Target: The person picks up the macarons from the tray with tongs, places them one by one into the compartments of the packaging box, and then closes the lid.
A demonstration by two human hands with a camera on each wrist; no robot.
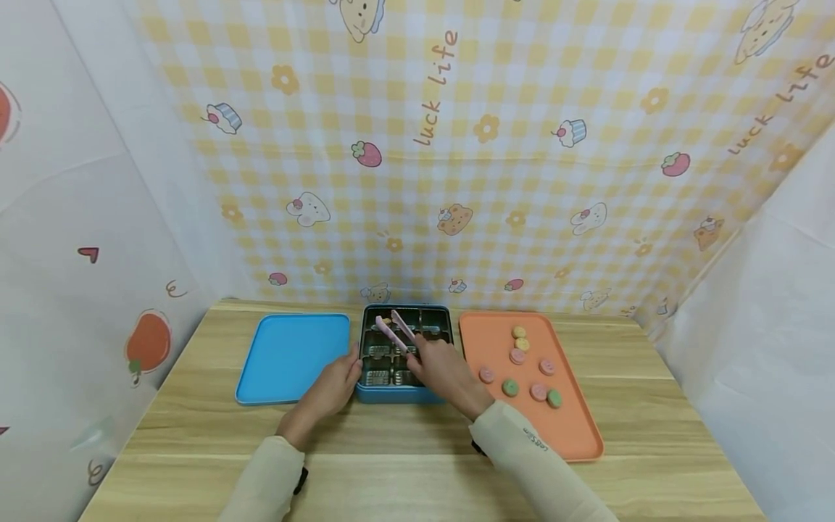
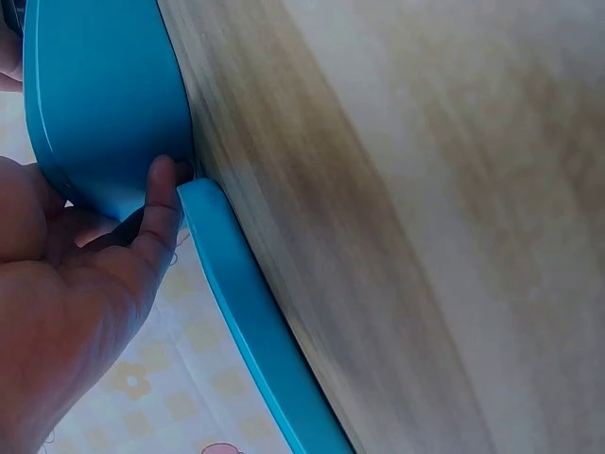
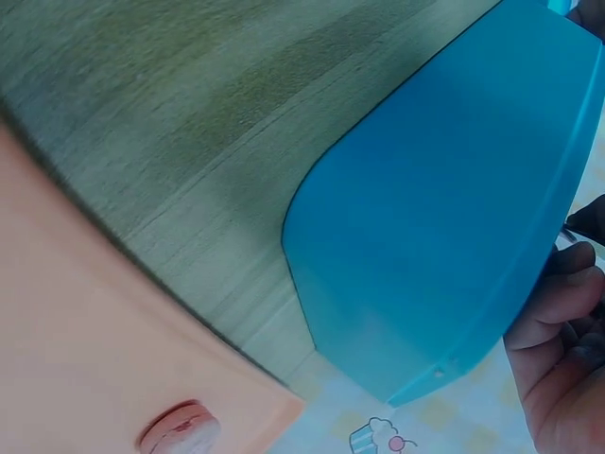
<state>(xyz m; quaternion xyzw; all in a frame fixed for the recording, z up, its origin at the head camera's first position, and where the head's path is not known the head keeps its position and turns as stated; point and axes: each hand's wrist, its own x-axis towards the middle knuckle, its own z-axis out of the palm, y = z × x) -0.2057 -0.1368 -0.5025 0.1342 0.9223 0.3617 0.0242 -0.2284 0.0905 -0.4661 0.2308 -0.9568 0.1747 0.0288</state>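
Right wrist: wood gap (image 3: 222, 260) between box (image 3: 416, 218) and orange tray (image 3: 85, 303)

The right hand (image 3: 562, 350) is beside the blue box (image 3: 425, 208) — a pink disc (image 3: 180, 430) on the peach tray (image 3: 85, 312).

A yellow-checked cartoon-print backdrop (image 1: 485, 181) fills the upper middle; below stands a wood-grain table (image 1: 391, 464).

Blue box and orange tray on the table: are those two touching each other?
Apart. The right wrist view shows a strip of bare wooden tabletop between the blue box and the orange tray.
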